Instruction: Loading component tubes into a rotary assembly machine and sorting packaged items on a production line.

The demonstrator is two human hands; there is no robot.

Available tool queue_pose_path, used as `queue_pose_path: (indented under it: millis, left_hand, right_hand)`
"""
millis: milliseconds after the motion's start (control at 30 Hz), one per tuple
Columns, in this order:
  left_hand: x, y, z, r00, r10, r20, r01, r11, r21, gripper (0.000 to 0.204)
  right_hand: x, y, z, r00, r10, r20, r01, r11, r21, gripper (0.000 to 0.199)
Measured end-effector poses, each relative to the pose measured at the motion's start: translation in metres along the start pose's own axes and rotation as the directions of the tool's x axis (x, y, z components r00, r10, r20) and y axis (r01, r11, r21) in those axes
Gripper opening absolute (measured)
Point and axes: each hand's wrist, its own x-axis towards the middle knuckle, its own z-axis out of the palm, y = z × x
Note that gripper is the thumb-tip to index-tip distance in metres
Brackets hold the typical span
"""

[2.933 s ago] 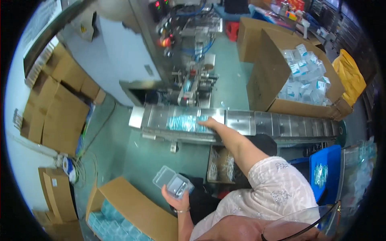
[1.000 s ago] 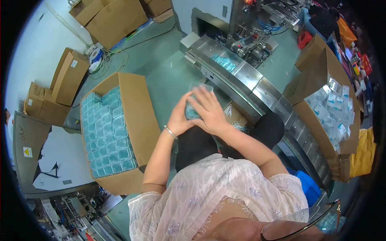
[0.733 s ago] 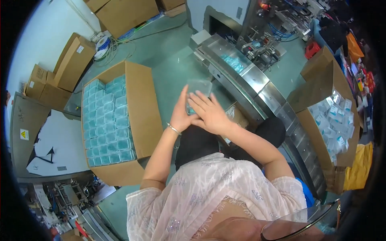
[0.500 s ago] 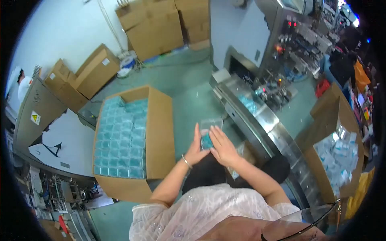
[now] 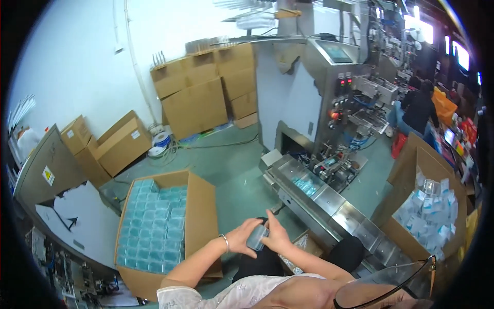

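1. The left grip and right grip hold a small, see-through blue-green plastic box between them; it looks shut, but fingers hide some of it.
2. Left of the grips, a big brown cardboard carton has neat rows of blue-green plastic boxes, so lots seems done.
3. Ahead and right, little blue-green pieces lie on a shiny metal conveyor, so more seems left.

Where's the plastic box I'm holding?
In the head view, the plastic box is below centre, between left hand and right hand, right of the teal-filled carton.
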Motion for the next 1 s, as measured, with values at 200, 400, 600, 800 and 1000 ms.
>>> queue_pose_path:
  millis: [200, 400, 600, 800, 1000]
  left_hand:
    - [0.002, 0.008, -0.011, 0.938, -0.302, 0.169, 0.251, 0.93, 0.268, 0.088]
    - [-0.001, 0.017, 0.02, 0.842, -0.538, -0.03, 0.534, 0.826, 0.181, 0.054]
    - [-0.034, -0.032, 0.027, 0.877, -0.454, -0.154, 0.435, 0.889, -0.143, 0.052]
    - [-0.082, -0.081, -0.021, 0.707, -0.504, -0.496, 0.372, 0.862, -0.346, 0.046]
    - [-0.182, -0.194, -0.155, 0.409, -0.388, -0.826, 0.768, 0.635, 0.082, 0.057]
  right_hand:
    - [0.005, 0.022, -0.014, 0.962, -0.007, 0.274, -0.119, 0.888, 0.444, 0.093]
    - [-0.027, 0.01, 0.025, 0.973, -0.232, 0.003, 0.231, 0.968, -0.1, 0.09]
    - [-0.014, 0.002, 0.039, 0.961, -0.274, 0.027, 0.274, 0.943, -0.189, 0.083]
    - [-0.018, 0.032, 0.042, 0.902, -0.397, 0.168, 0.43, 0.855, -0.288, 0.044]
    - [-0.015, 0.035, 0.061, 0.911, -0.343, 0.228, 0.399, 0.872, -0.284, 0.038]
